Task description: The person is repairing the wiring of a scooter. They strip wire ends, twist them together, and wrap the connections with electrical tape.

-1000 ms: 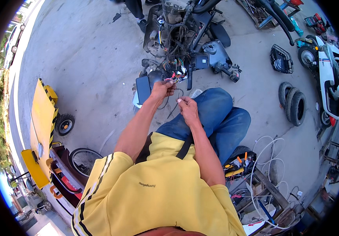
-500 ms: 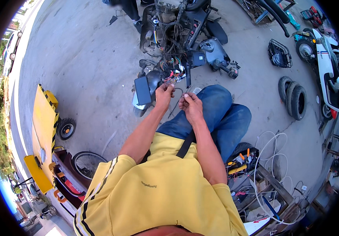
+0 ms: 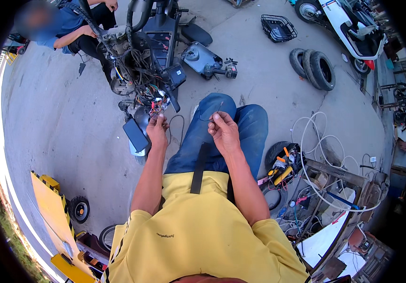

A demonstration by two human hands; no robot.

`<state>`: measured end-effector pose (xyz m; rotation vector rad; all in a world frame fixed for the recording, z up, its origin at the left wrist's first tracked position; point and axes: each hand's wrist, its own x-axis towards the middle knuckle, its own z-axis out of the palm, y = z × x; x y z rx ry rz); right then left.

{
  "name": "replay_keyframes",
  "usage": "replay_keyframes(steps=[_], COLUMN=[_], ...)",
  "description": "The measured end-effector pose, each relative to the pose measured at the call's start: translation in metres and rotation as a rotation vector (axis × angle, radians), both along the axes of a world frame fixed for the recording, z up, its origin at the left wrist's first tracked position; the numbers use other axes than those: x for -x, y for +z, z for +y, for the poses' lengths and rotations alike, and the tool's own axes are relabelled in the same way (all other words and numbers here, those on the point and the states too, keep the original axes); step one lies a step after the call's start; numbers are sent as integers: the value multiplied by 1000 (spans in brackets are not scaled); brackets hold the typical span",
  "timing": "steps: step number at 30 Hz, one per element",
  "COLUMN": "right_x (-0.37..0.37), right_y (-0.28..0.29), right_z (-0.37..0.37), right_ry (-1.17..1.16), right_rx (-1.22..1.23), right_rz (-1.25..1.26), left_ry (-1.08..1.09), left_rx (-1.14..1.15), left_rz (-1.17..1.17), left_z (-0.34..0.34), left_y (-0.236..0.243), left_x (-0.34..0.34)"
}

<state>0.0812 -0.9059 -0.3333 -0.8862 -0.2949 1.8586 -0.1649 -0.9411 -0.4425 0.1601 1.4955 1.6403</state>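
My left hand (image 3: 158,130) is pinched closed at the lower end of a bundle of coloured wires (image 3: 158,100), holding wire ends too small to make out singly. The bundle hangs from the front of a stripped-down scooter (image 3: 132,61). Over my right knee, my right hand (image 3: 224,133) pinches a thin dark wire (image 3: 203,119), whose loose end curves above the fingertips. Beside my left hand, a dark phone-like slab (image 3: 136,135) rests on a grey rounded scooter part (image 3: 142,115).
Another person (image 3: 78,35) crouches beyond the scooter at upper left. A grey scooter part (image 3: 203,59), a black basket (image 3: 278,28) and three tyres (image 3: 313,68) lie to the right. Near my right side are a tool holder (image 3: 283,165) and a pale hose (image 3: 304,170).
My right hand has moved away from my left, and the thin wire now shows in it. The view has shifted right, bringing the crouching person into sight. My left hand stays at the bundle.
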Motion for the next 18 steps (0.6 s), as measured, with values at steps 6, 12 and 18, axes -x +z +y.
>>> replay_keyframes(steps=[6, 12, 18], right_x=[-62, -90, -84], right_y=[2, -37, -74], right_z=[55, 116, 140], right_ry=[-271, -279, -165], right_rx=[-104, -106, -21], right_rz=[-374, -539, -649], left_ry=[4, -9, -100], left_rx=[-3, 39, 81], left_rz=[50, 126, 100], left_z=[1, 10, -7], left_y=[-10, 7, 10], left_x=[9, -7, 0])
